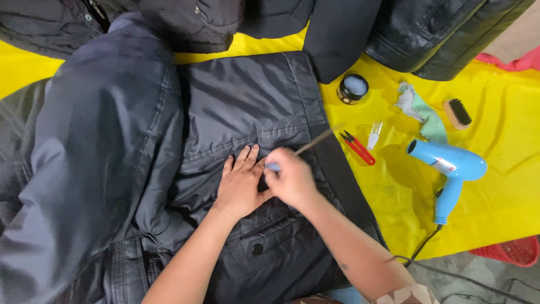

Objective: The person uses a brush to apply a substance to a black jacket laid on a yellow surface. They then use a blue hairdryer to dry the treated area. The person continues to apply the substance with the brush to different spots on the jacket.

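**On the yellow desk, two hands work a dark jacket**

On the yellow-covered desk [495, 214] a dark blue-black jacket [253, 112] lies spread flat, front panel up, with a stitched seam running across it and a snap pocket lower down. The left hand [241, 183] rests palm-down on the fabric just below that seam, fingers spread and open, holding nothing; pressing this way seems meant to keep the slippery cloth taut and still. The right hand [289, 179] lies touching the left thumb side, its grip closed around a thin stick-like tool [312, 142] whose long handle slants up and to the right, the working tip hidden at the fingers, where a small pale blue bit shows. What the tip does to the cloth cannot be made out.

To the right, within reach on the bare yellow cover, sit the supplies: a small round open tin [352, 88], a crumpled pale cloth [419, 110], a wooden brush [457, 113] with dark bristles, a tiny clear bottle [374, 135], red thread snips [358, 147] and a blue hair dryer [450, 166] lying on its side, cord trailing off the edge. More dark jackets [439, 28] are heaped along the far side.
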